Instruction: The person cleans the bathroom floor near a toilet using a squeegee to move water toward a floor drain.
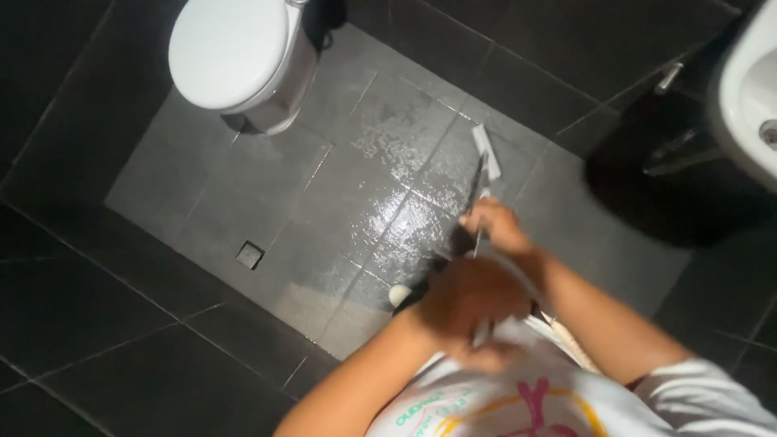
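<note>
- Gripping the long handle (482, 243) of a floor scrubber with both hands, you look to be mid-stroke on the wet tiled floor (243, 194).
- Your right hand (495, 225) is clenched round the handle farther down, nearer the working end; your left hand (469, 295) is clenched round it close to your body.
- The pale scrubber head (488, 154) rests on the floor just beyond your right hand, at the edge of the shiny wet patch (401, 214).
- Well beyond and to the left of your hands stands the white toilet (235, 57), lid shut; the small floor drain (249, 255) lies left of your left hand (dry-looking tiles around it).
- Judging by this, the next stroke calls for firm downward pressure and steady footing, since the wet tiles could be slippery.
</note>
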